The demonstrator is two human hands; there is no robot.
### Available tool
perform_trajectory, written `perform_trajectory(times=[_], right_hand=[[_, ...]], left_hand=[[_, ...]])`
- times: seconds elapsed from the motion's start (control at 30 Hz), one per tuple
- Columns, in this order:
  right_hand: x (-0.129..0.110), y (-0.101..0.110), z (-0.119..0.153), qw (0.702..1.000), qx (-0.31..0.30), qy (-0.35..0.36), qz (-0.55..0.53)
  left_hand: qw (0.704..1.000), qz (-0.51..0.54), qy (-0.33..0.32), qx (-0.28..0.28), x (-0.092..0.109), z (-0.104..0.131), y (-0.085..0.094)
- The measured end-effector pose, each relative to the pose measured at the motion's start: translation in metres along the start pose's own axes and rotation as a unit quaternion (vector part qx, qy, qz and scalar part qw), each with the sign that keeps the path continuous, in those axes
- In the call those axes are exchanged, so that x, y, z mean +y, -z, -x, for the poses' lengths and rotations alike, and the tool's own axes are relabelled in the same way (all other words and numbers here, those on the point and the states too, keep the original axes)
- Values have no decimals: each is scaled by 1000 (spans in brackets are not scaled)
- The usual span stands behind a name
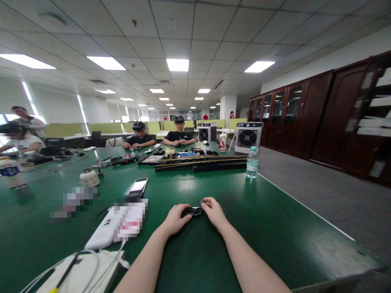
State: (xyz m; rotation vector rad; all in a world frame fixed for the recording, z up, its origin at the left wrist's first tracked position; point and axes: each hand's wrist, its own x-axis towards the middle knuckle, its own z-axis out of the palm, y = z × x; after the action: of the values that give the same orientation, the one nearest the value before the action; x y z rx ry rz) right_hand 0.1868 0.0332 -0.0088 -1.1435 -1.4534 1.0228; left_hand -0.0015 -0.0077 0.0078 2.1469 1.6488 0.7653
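Observation:
A small black device (194, 211) with rounded ends and shiny bits on top lies low over the green table, between my two hands. My left hand (177, 219) grips its left end, thumb in front and fingers behind. At the right end, my right hand (213, 210) has thumb and forefinger pinched on a small dark piece (202, 202). What that piece is, and whether it is joined to the device, I cannot make out.
Left of my arms lie a white power bank (102, 230) marked 2, a phone (139, 185), cables and a white box (82, 272). A water bottle (252, 163) stands near the right edge. Long black bars (201, 163) cross the table ahead; people sit beyond.

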Motion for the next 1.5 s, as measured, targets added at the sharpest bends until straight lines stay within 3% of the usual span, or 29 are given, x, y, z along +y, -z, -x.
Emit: perform_trajectory(times=[0.2,0.53,0.73,1.17,1.5], right_hand=[[-5,0,-1,996,62,-39,-57],[-4,10,-6,986,80,-114,-89],[-7,11,-6,971,97,-144,-162],[-5,16,-7,956,114,-148,-227],[-16,18,-2,938,116,-170,-279]], left_hand=[[1000,6,1,2,1,1,1],[1000,9,0,3,0,1,1],[1000,8,4,2,0,1,0],[1000,8,-3,6,-2,0,-1],[1000,10,-6,1,2,1,2]])
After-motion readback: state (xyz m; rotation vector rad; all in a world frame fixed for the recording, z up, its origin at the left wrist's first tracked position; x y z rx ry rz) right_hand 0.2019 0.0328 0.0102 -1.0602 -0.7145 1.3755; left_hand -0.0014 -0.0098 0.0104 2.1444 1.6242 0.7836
